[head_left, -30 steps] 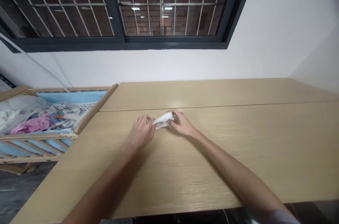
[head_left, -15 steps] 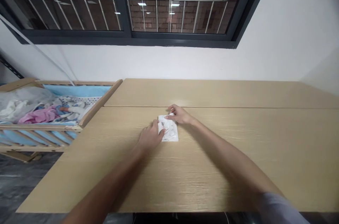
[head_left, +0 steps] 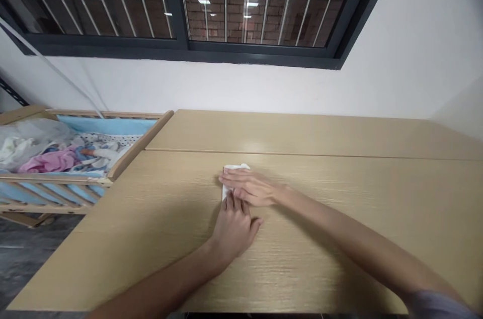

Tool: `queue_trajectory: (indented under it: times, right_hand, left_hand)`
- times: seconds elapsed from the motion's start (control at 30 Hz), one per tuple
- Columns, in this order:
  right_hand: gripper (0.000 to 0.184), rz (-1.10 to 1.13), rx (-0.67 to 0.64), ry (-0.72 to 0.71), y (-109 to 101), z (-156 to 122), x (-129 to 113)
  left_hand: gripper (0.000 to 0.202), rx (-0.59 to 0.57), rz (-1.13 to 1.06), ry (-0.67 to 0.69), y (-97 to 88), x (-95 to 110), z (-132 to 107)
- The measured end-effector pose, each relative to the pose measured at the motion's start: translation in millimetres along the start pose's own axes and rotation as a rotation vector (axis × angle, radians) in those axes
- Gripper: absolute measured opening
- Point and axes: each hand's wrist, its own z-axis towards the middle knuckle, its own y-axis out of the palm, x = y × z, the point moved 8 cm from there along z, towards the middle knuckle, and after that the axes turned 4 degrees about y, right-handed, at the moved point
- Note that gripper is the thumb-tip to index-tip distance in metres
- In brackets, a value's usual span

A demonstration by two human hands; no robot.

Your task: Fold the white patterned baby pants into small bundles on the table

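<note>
A small flat white packet [head_left: 236,166] lies on the wooden table [head_left: 339,218], mostly covered by my hands. Only its top edge and a strip of its left side show. Across its upper part my right hand [head_left: 252,185] rests flat, fingers stretched out to the left. My left hand [head_left: 234,226] lies palm down on the lower end, fingertips pointing away from me and thumb spread to the right. The fingertips of the left hand meet the underside edge of the right hand. Neither hand is closed around the packet.
To the left stands a wooden crib [head_left: 109,178] with blue lining, holding a pink cloth [head_left: 51,160], other cloths and a clear plastic bag [head_left: 33,138]. A seam crosses the table near the back. Behind it are a white wall [head_left: 226,87] and a barred window [head_left: 256,52].
My right hand has gone from pinching the packet's top edge to lying flat across it. My left hand has moved from the left side to the bottom end, with its fingers laid out.
</note>
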Motion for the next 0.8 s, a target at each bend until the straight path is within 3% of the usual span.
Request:
queue_trajectory:
  times: [0.13, 0.33, 0.53, 0.8]
  right_hand:
    - [0.058, 0.089, -0.101, -0.105, 19.5, -7.7, -10.9]
    - [0.057, 0.126, -0.127, -0.094, 26.1, -10.4, 9.3]
    - [0.052, 0.044, -0.104, -0.005, 15.8, -4.0, 37.9]
    - [0.054, -0.026, -0.063, 0.19, 5.6, 9.4, 88.3]
  left_hand:
    - [0.056, -0.055, 0.026, 0.041, 4.8, 4.7, 0.1]
    - [0.057, -0.029, 0.004, 0.032, -0.8, 1.6, 3.1]
    - [0.062, -0.027, 0.023, 0.025, 6.1, -0.6, 2.9]
    - [0.07, -0.132, 0.043, -0.012, 16.4, -3.5, 2.4]
